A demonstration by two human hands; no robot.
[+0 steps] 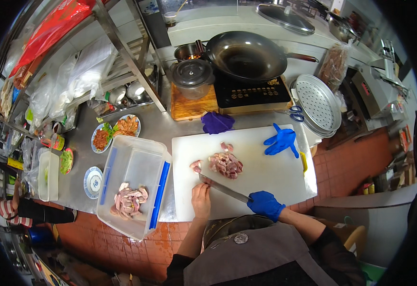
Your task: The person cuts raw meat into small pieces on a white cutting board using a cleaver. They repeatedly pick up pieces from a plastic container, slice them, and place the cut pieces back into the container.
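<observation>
My right hand (267,206), in a blue glove, grips the handle of a long knife (226,188). The blade slants left across a white cutting board (273,178), its tip beside a small piece of raw meat (195,166). My bare left hand (201,201) has its fingers bent against the near side of the blade; whether they pinch anything is hidden. A pile of cut raw meat (226,165) lies mid-board, with a small piece (226,146) just beyond it. Left of the board, a clear plastic bin (137,157) holds several larger raw meat pieces (129,201).
A blue glove (281,141) lies at the board's far right, a purple cloth (217,122) past its far edge. Blue-handled scissors (296,113) lie near an induction cooker (253,98) under a wok (247,57). Plates of food (101,137) stand left. Another person (19,212) is far left.
</observation>
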